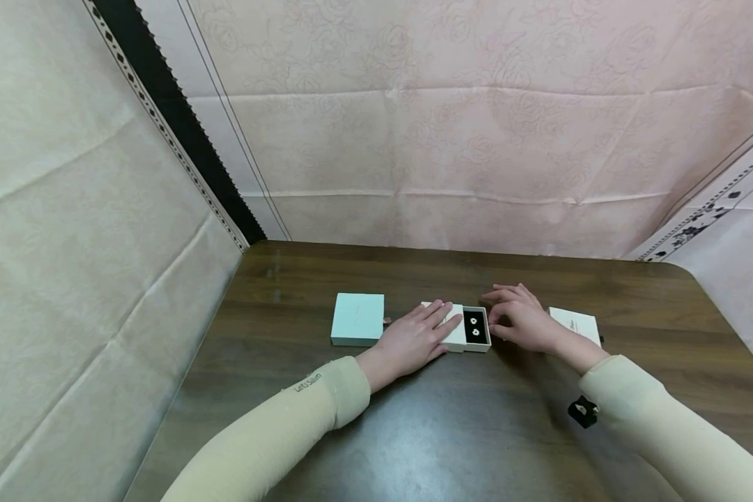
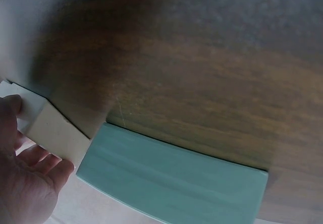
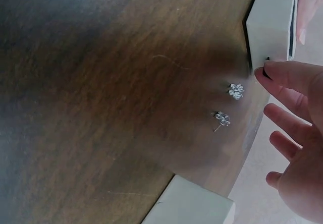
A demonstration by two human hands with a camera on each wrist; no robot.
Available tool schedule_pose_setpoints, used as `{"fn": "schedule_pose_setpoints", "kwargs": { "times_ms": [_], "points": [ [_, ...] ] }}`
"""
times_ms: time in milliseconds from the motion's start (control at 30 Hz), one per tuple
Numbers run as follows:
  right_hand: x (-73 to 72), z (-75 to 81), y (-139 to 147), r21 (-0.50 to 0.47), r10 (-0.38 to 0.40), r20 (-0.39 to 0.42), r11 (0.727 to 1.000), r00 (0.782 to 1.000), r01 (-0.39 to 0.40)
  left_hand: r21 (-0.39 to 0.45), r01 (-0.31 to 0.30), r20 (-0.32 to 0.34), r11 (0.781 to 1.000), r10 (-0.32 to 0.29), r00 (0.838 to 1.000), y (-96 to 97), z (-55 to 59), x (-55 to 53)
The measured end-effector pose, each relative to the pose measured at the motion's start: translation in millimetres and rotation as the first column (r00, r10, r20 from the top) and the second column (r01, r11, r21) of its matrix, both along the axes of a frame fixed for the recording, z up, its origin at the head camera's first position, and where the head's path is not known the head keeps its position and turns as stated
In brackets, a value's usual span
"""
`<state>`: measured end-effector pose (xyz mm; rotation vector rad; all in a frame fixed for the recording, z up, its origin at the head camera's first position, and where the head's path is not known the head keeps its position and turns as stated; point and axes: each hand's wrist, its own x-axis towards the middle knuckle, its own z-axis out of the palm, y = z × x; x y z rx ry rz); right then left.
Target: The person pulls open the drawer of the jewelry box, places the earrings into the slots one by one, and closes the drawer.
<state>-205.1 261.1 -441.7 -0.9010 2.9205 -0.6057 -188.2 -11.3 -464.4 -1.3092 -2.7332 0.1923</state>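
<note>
A white drawer-style jewelry box point(image 1: 457, 337) lies on the table, its drawer point(image 1: 484, 338) pulled out to the right. On the drawer's black insert sit two small flower-shaped earrings point(image 1: 474, 326). My left hand point(image 1: 412, 341) holds the box's outer sleeve, fingers across its top and thumb along the near side. With thumb and forefinger, my right hand point(image 1: 521, 321) pinches the short black pull tab point(image 3: 267, 72) at the drawer's end. Two sparkling stud earrings point(image 3: 235, 91) lie loose on the table below that hand, hidden from the head view.
Left of my left hand is a teal box point(image 1: 358, 318) with a small tab. Another white box point(image 1: 576, 324) lies beyond my right wrist, partly covered by it. A small black object point(image 1: 583, 411) with a shiny part shows beside my right sleeve. Patterned cloth hangs behind the wooden table point(image 1: 326, 265).
</note>
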Motion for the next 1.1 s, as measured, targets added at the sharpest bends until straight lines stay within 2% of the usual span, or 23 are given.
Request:
{"fn": "schedule_pose_setpoints", "kwargs": {
  "times_ms": [600,1100],
  "points": [
    [-0.7,-4.6,-2.9,0.009,-0.002,-0.031,1.0,1.0,0.002,0.01,0.003,0.009,1.0,-0.003,1.0,-1.2,0.8,-1.8],
    [-0.8,-6.0,-14.1,-0.005,0.002,-0.025,1.0,1.0,-0.003,-0.006,-0.002,0.04,1.0,0.003,0.999,0.5,1.9,-1.7]
  ]
}}
